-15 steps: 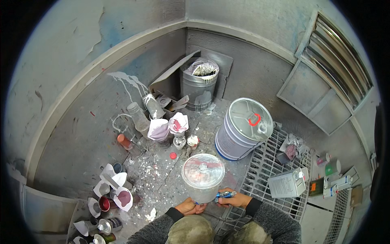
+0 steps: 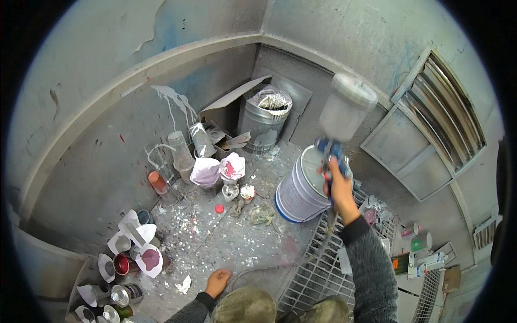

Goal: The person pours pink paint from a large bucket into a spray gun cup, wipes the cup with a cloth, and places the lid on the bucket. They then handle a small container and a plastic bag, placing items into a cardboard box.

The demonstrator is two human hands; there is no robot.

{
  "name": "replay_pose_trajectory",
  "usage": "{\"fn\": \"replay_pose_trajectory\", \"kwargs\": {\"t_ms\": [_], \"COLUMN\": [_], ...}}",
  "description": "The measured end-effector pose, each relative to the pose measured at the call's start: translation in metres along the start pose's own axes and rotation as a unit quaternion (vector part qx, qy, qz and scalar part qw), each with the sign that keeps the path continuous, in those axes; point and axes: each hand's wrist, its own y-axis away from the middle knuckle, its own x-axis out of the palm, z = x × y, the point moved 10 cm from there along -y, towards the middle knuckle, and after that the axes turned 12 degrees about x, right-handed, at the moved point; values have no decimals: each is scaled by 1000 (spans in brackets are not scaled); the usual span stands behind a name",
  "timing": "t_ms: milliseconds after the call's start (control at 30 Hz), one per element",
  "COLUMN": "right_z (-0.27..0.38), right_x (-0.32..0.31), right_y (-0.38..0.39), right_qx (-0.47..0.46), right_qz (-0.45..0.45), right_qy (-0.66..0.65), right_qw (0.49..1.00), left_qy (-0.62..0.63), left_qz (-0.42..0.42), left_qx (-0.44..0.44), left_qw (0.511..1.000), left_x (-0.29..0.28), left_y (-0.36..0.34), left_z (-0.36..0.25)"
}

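Observation:
My right hand (image 2: 340, 189) grips a blue spray gun (image 2: 330, 153), lifted above the large metal pail (image 2: 301, 188) at centre right. On top of the gun sits a translucent cup (image 2: 347, 110), tilted and slightly blurred by motion. A thin hose (image 2: 258, 271) curves along the floor from near my knees toward the grating. My left hand (image 2: 217, 282) is low by my left knee, its fingers curled in. Whether anything is inside that hand is hidden.
Paint-stained cups and cans (image 2: 126, 264) crowd the lower left. Paper strainers (image 2: 205, 171) rest on cups at mid-left. A metal drum (image 2: 264, 121) stands in the far corner beside cardboard. Floor grating (image 2: 318, 274) lies at right, with more cans (image 2: 401, 262) beyond it.
The spray gun with its cup has gone from low between both hands up and right, over the pail. My left hand has come away from it, moving left and down.

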Motion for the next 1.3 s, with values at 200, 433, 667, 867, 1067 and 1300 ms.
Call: {"fn": "replay_pose_trajectory", "kwargs": {"t_ms": [200,433,667,867,1067,1300], "right_z": [46,49,53,30,-123,-236], "right_x": [44,67,66,51,-2,-49], "right_y": [-52,-57,-43,-21,55,148], "right_qx": [11,-47,-72,-102,74,65], "right_qz": [-33,-61,-77,-47,70,90], "right_qy": [-62,-15,-20,42,116,215], "right_qw": [997,997,994,993,988,970], "left_qy": [-252,-453,-483,-480,-491,-288], "left_qz": [-16,-73,-52,-99,-170,-187], "left_qx": [19,50,-25,-27,-28,91], "left_qw": [967,887,874,871,854,935], "left_x": [-64,-124,-139,-158,-187,-170], "left_y": [68,108,100,90,84,67], "left_z": [43,25,43,42,43,-6]}}
